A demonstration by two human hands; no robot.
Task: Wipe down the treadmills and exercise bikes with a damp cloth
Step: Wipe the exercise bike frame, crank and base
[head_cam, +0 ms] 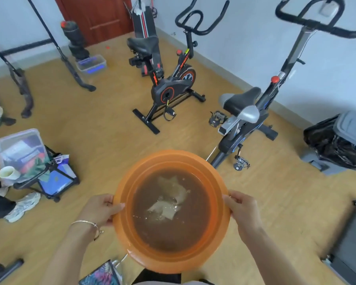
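An orange plastic basin (173,159) full of water is held up in front of me. My left hand (100,208) grips its left rim and my right hand (245,210) grips its right rim. A pale cloth (169,202) lies sunk in the water near the middle. Ahead stands a black and red exercise bike (169,87). A black and silver exercise bike (253,112) stands to the right of it. A treadmill's dark belt (353,239) shows at the right edge.
A low rack with a clear storage box (21,149) and bags stands at the left, shoes (23,206) beside it. A black bag on a grey machine (337,140) sits at the right wall. Black frame legs (70,64) cross the far left. Wooden floor lies between.
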